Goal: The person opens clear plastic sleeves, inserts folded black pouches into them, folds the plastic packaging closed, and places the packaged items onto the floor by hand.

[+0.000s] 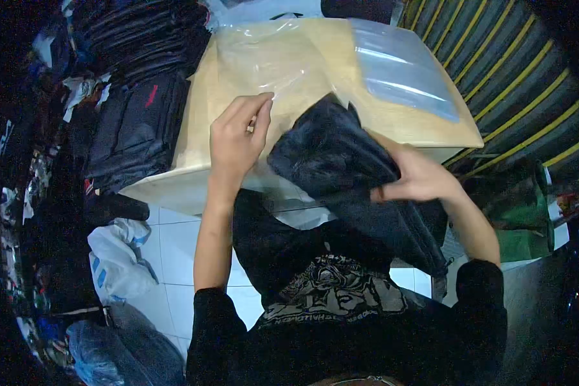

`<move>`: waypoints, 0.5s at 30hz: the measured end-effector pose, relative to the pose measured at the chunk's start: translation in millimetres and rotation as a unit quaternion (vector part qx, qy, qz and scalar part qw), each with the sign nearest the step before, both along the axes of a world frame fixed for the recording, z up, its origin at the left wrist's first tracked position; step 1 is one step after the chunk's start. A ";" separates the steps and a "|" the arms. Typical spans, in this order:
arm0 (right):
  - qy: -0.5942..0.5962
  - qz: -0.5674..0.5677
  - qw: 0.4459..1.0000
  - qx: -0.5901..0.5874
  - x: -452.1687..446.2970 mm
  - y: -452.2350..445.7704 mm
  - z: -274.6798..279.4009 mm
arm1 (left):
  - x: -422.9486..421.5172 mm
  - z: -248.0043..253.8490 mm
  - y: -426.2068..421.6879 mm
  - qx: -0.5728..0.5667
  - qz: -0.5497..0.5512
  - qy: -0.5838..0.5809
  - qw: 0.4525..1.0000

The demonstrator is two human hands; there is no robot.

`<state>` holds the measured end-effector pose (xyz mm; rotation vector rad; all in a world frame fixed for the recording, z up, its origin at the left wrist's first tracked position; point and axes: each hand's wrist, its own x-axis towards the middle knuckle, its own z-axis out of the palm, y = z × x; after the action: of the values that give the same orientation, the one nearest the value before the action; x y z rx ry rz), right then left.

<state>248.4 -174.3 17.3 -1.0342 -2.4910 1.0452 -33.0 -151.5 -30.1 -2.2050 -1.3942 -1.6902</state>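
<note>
My right hand (418, 172) is closed on the edge of a black fabric item (341, 154), which hangs from the table's near edge toward my lap. Left of it, my left hand (238, 132) is raised over the wooden table (199, 128), thumb and index finger pinched at the corner of a clear plastic bag (270, 58). That bag lies on the table beyond both hands. A stack of clear plastic sleeves (405, 71) rests at the table's far right.
Folded black fabric items (141, 128), one with a red label, are stacked at the left. A white plastic bag (119, 257) sits on the tiled floor. Yellow-striped slats (514, 77) stand at the right, above a green bag (524, 231).
</note>
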 end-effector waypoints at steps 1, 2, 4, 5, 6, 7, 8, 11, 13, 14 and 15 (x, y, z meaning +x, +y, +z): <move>-0.003 -0.020 0.999 0.030 -0.9 5.6 2.1 | -1.6 1.5 -0.3 0.003 -0.008 0.008 1.000; -0.006 -0.039 0.998 0.058 -1.5 10.3 2.8 | -1.5 2.1 -0.7 0.005 -0.016 0.016 1.000; -0.056 -0.079 0.988 0.120 -8.1 10.6 8.8 | 0.2 5.4 -3.0 0.001 -0.033 0.024 0.999; -0.099 -0.101 0.985 0.096 -14.2 9.7 17.8 | 1.1 7.3 -1.7 0.004 -0.033 0.029 0.999; -0.141 -0.124 0.980 0.073 -21.1 8.8 27.2 | 1.9 9.7 -0.2 0.008 -0.035 0.035 0.999; -0.151 -0.119 0.978 0.084 -24.0 9.7 31.2 | 2.4 12.1 2.1 0.005 -0.035 0.031 0.999; -0.161 -0.116 0.976 0.094 -25.4 10.6 34.4 | 3.2 12.9 3.8 -0.004 -0.043 0.017 0.999; -0.194 -0.116 0.966 0.124 -31.8 15.6 40.3 | 3.7 12.3 6.9 -0.032 -0.047 -0.021 0.998; -0.202 -0.093 0.963 0.151 -30.5 19.0 40.8 | 0.3 6.1 9.0 -0.071 -0.072 -0.110 0.989; -0.210 -0.099 0.958 0.167 -30.8 20.5 39.0 | -0.5 4.0 10.4 -0.090 -0.083 -0.154 0.980; -0.219 -0.103 0.953 0.184 -32.7 22.3 36.1 | 0.4 3.1 10.2 -0.066 -0.083 -0.134 0.985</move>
<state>215.6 -152.0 53.3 -1.4831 -2.6779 0.2896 -32.6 -141.4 -27.0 -2.2891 -1.4496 -2.0779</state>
